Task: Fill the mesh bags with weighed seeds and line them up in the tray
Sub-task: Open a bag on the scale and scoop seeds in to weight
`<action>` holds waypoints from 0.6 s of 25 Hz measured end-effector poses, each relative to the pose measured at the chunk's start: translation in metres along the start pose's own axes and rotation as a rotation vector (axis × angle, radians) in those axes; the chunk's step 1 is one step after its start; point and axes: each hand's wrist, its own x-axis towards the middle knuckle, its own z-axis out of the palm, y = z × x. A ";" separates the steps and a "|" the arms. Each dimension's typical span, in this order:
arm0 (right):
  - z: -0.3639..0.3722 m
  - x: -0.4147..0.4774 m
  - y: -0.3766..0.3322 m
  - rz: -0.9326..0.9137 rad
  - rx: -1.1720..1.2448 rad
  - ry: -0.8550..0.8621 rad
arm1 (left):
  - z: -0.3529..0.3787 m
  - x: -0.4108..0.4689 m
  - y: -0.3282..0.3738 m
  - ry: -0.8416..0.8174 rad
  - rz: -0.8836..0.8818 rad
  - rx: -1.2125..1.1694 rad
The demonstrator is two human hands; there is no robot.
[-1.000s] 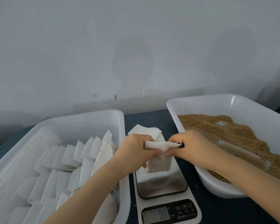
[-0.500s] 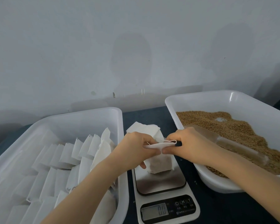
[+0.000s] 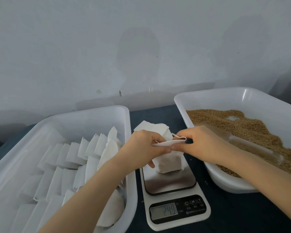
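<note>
Two white trays flank a kitchen scale (image 3: 171, 184) on a dark tabletop (image 3: 233, 207). The left tray (image 3: 91, 113) holds rows of filled bags (image 3: 74, 157) leaning one against the next, and the right tray (image 3: 208, 91) carries a bed of brown seeds (image 3: 242, 125) with a translucent scoop (image 3: 252, 147) lying in it. Over the scale's steel platform the person's hands meet: the left hand (image 3: 146, 145) and the right hand (image 3: 203, 143) each pinch the folded top edge of one mesh bag (image 3: 169, 163), thumbs and fingertips almost touching. The bag's bulging lower half sits on the platform, dark contents showing through the cloth. A stack of empty bags (image 3: 151, 127) lies just behind it, between the trays. A thin loop of drawstring (image 3: 180, 137) pokes out by the right hand. The display (image 3: 164, 211) is lit, its digits too soft to read with confidence. The step in hand appears to be weighing and closing a filled bag; the next move likely calls for drawing the string tight without spilling, then lifting the bag left into the rows.
</note>
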 end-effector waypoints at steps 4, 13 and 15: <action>0.000 -0.001 0.000 0.018 -0.001 -0.006 | 0.000 0.000 -0.001 0.005 0.005 0.014; -0.001 -0.002 -0.003 0.010 -0.004 0.002 | 0.000 -0.001 0.001 -0.001 0.002 0.019; -0.001 -0.002 -0.004 0.008 -0.007 0.003 | 0.000 -0.001 0.002 -0.001 0.005 0.016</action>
